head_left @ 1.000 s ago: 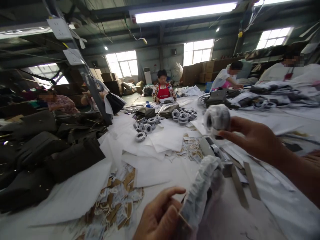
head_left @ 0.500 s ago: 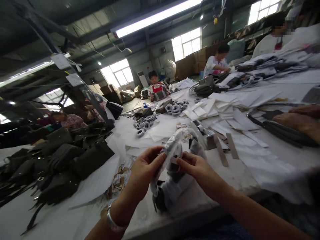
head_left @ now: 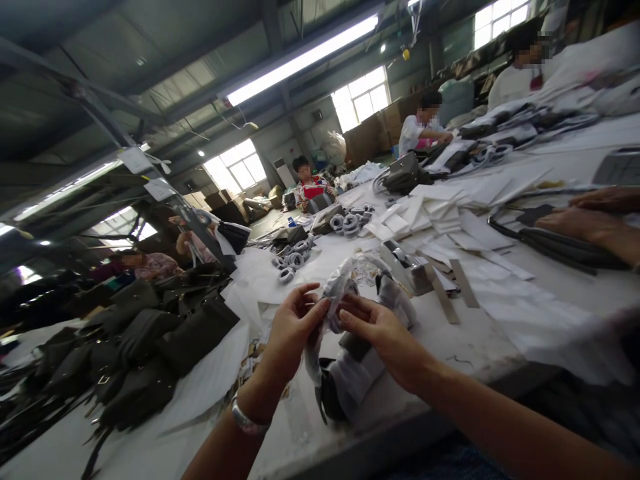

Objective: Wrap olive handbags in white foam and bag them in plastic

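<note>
A dark handbag [head_left: 357, 347], partly covered in thin white wrapping, stands at the near edge of the table. Its handle [head_left: 345, 277] arches up, wound in whitish, translucent wrap. My left hand [head_left: 290, 333] pinches the left side of this wrapped handle between thumb and fingers. From the other side, my right hand [head_left: 385, 337] has thumb and fingertips closed on the handle's wrap, close to the left thumb. The fingertips partly hide the spot where they meet the wrap.
Beyond the handle stands a tape dispenser [head_left: 407, 267], with cardboard strips [head_left: 464, 283] beside it. White sheets [head_left: 425, 220] and coiled wrapped straps [head_left: 295, 257] lie farther back. Dark bags [head_left: 145, 340] are piled at left. At right, a co-worker's hand [head_left: 575, 227] rests on a dark bag [head_left: 560, 250].
My right hand has shifted left, nearer to my left hand. A small white piece at its fingertips earlier no longer shows. My left index finger has lifted slightly; the view has turned a little.
</note>
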A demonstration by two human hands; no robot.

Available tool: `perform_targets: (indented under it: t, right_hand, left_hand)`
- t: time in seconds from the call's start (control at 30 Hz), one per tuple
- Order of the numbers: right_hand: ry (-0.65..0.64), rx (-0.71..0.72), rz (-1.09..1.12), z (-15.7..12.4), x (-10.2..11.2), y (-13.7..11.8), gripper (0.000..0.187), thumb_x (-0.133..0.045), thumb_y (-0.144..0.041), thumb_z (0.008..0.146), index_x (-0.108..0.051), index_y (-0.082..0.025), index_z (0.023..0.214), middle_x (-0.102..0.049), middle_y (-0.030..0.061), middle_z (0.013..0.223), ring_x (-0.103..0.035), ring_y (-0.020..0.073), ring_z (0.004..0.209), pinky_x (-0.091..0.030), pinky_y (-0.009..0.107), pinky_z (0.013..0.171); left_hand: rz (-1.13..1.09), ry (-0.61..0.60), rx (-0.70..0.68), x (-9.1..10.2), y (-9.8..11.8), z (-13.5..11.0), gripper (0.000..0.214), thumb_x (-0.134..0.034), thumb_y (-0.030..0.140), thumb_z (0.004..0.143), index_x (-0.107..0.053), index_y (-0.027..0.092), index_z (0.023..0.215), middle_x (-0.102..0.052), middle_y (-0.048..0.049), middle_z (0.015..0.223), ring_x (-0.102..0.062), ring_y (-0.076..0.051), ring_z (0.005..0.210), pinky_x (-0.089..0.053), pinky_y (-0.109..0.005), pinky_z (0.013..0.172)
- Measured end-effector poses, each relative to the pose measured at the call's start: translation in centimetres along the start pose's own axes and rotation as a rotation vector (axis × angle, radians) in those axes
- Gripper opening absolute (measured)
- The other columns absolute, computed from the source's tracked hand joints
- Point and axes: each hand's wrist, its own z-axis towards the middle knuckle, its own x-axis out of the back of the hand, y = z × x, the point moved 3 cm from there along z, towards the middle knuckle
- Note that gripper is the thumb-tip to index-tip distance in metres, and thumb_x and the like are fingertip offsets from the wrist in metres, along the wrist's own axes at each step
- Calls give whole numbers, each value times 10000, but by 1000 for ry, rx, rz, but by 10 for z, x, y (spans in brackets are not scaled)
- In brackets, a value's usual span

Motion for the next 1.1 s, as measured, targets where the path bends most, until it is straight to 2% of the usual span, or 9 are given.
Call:
perform_targets:
  t: [0.07,0.3,0.43,0.5,0.6,0.67,0.8,0.9,1.1]
  right_hand:
    - [-2,13,-19,0,0,-2,472,-800,-412,792,-683,-245,1218,-678,75,1272,-569,275,1254,-375,468,1141]
    - [-13,83,-89,-3,-5,-6,476,-784,-458,794,-698,-254,1216,-702,55,1223,-634,270,1158,-415,468,1117]
    - [-15,204,-421,-7,7,-12,367,-673,-411,892,-694,-269,1229,-726,29,1161,-677,257,1074,-511,417,1015]
    - [43,316,-717,-9,33,-19,279,-620,-384,927,-722,-274,1162,-734,29,1130,-680,247,1050,-524,390,976]
    - [320,355,-1174,-13,105,-30,233,-583,-402,931,-734,-254,1031,-741,47,1069,-678,240,1018,-511,373,958]
    - [537,190,-1334,-15,166,-33,240,-559,-400,920,-701,-234,1018,-741,61,1035,-687,236,945,-533,361,876]
    - [722,-23,-1446,-18,257,-26,230,-660,-378,809,-661,-193,945,-730,88,865,-684,252,788,-521,353,715]
    - [765,-150,-1490,-17,285,-12,285,-712,-435,769,-657,-202,922,-735,70,854,-689,252,800,-473,312,644]
    - [750,-300,-1493,-9,301,-2,200,-714,-413,776,-713,-225,845,-757,25,843,-693,217,798,-404,268,582]
  left_hand:
    - [7,-27,31,1,1,0,496,-779,420,788,-623,180,1194,-628,1,837,-599,-116,717,-450,-188,619]
    - [180,-182,29,-6,8,-6,438,-679,534,835,-741,170,1071,-734,-85,990,-651,-262,951,-530,-347,856]
    - [241,-178,-14,-8,3,-12,401,-651,531,858,-726,209,1086,-735,-54,1026,-646,-251,983,-511,-307,871]
    - [290,-145,-33,-6,-1,-13,376,-635,529,872,-714,225,1079,-730,-37,1019,-636,-230,969,-500,-261,826]
    - [280,-97,1,-3,-5,-14,404,-613,564,876,-704,214,1056,-713,-17,896,-613,-193,848,-476,-221,721]
    - [217,-77,33,-2,-5,-12,437,-613,590,865,-707,200,1037,-695,-7,824,-591,-176,774,-459,-213,673]
    - [145,-80,59,-5,-8,-5,453,-645,606,836,-713,197,1019,-700,1,823,-580,-161,746,-449,-204,662]
    - [121,-93,80,-6,-12,0,460,-643,601,841,-708,191,1040,-707,-2,844,-581,-158,760,-443,-201,678]
    - [128,-45,115,0,-21,2,503,-666,615,813,-701,184,1071,-707,-9,845,-584,-173,769,-452,-210,675]
